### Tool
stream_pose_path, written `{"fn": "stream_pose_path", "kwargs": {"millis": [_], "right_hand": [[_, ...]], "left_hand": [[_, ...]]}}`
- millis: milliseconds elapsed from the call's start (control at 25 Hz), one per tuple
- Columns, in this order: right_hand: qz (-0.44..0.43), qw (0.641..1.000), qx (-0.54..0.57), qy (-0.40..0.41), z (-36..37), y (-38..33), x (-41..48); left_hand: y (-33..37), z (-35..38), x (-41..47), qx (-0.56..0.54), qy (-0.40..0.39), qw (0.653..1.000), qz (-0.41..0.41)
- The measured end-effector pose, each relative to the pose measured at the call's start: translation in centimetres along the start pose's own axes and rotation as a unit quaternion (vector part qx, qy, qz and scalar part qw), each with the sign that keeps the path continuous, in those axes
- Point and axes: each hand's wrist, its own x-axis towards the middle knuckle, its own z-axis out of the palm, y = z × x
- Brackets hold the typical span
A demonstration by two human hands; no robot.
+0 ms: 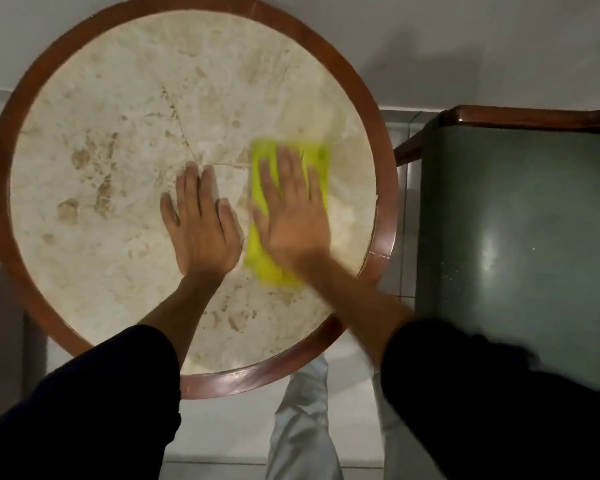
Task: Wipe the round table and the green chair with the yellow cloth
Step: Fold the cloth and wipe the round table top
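The round table [101, 140] has a beige marble top inside a brown wooden rim. On its right half lies the yellow cloth [317, 161], folded into a rectangle. My right hand [293, 216] lies flat on the cloth with fingers spread, blurred by motion. My left hand [200, 225] rests flat on the bare marble just left of the cloth, holding nothing. The green chair [520, 220] stands right of the table, its seat facing up and dusted with small crumbs.
A pale wall runs behind the table and chair. The chair's brown wooden frame [534, 119] nearly touches the table's rim. Light floor tiles and my pale trouser legs [302, 420] show below the table's near edge.
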Motion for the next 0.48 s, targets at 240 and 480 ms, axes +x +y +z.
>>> {"fn": "stream_pose_path", "kwargs": {"millis": [240, 480], "right_hand": [[0.033, 0.999, -0.026, -0.028, -2.1, 10.1, -8.1], [0.14, 0.99, -0.002, -0.015, -3.1, 9.6, 4.2]], "left_hand": [[-0.7, 1.0, 0.2, 0.04, -0.004, 0.999, 0.01], [-0.3, 0.6, 0.0, 0.045, -0.014, 0.999, 0.0]]}}
